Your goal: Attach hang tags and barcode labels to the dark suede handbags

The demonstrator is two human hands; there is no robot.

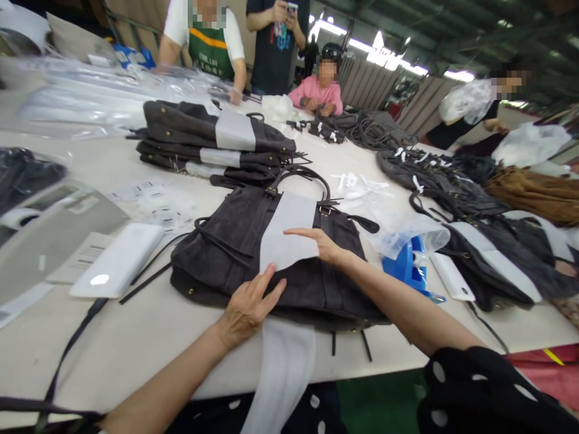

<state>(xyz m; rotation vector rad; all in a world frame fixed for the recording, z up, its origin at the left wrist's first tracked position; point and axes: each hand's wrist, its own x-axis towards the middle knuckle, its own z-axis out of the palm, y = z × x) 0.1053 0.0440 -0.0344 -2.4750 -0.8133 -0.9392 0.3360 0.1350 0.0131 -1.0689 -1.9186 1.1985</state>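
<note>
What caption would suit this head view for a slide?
Both hands press white paper onto a dark bag on a table.

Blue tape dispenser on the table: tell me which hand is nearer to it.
Right. The right hand rests on the dark bag just left of the blue tape dispenser; the left hand lies farther left, at the bag's near edge.

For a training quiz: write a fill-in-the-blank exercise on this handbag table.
1. Both hands rest on a white sheet laid across a dark ____.
2. The right hand lies flat on the sheet; the left hand lies ____ the person than the right.
3. Right of the handbag stands a tape dispenser coloured ____.

Missing words: handbag; nearer; blue
</note>
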